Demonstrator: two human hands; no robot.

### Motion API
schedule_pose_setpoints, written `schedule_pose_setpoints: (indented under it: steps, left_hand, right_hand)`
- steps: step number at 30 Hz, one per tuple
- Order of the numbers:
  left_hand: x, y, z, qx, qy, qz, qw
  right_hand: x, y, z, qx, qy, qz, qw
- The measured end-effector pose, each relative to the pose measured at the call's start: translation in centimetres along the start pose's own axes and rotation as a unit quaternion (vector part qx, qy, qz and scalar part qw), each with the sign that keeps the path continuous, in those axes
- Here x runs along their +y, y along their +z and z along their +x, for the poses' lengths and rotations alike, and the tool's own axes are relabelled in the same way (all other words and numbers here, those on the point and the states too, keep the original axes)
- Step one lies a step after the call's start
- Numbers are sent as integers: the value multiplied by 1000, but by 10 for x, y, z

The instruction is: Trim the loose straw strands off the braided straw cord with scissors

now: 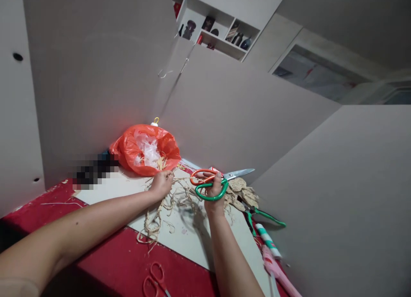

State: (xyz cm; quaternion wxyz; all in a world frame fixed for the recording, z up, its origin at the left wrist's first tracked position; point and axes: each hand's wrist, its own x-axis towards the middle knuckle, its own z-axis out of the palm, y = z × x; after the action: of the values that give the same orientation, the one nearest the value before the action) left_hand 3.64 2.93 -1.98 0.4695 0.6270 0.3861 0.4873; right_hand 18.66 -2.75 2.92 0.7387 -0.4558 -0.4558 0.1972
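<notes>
My right hand [214, 202] is closed around the large scissors [210, 194], which have one orange and one green handle loop. Their metal blades point right and look closed together. My left hand [161, 185] is pinched just below the mouth of the red plastic bag [128, 149], on what looks like a thin end of straw cord. The tan straw cord [156, 220] lies in loose, frayed loops on the white board [180, 241], between and below both hands. White plastic and straw scraps show inside the bag.
Coiled straw pieces [238, 184] lie right of the scissors, beside green-handled pliers [268, 217]. A striped green-and-white roll [268, 240] and a pink glue gun [269, 258] line the board's right edge. Small red scissors [156, 282] rest on the red cloth [109, 262]. Grey walls stand close behind.
</notes>
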Motion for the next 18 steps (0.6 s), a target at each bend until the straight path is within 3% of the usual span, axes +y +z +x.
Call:
schedule_pose_setpoints:
  steps: [3, 6, 10, 14, 18]
  left_hand:
    - [7, -5, 9, 35, -43, -133, 990]
    - [12, -14, 19, 56, -46, -152, 986]
    - [16, -18, 19, 78, -18, -161, 984]
    - [18, -3, -3, 29, 72, -127, 989]
    - [19, 11, -25, -20, 52, -85, 995]
  right_hand:
    - [8, 3, -8, 5, -31, -118, 993]
    - [13, -2, -12, 7, -76, -279, 957]
    - [14, -5, -12, 16, -115, -373, 921]
    - [15, -1, -12, -14, -197, -407, 892]
    - [19, 6, -16, -51, -231, -400, 885]
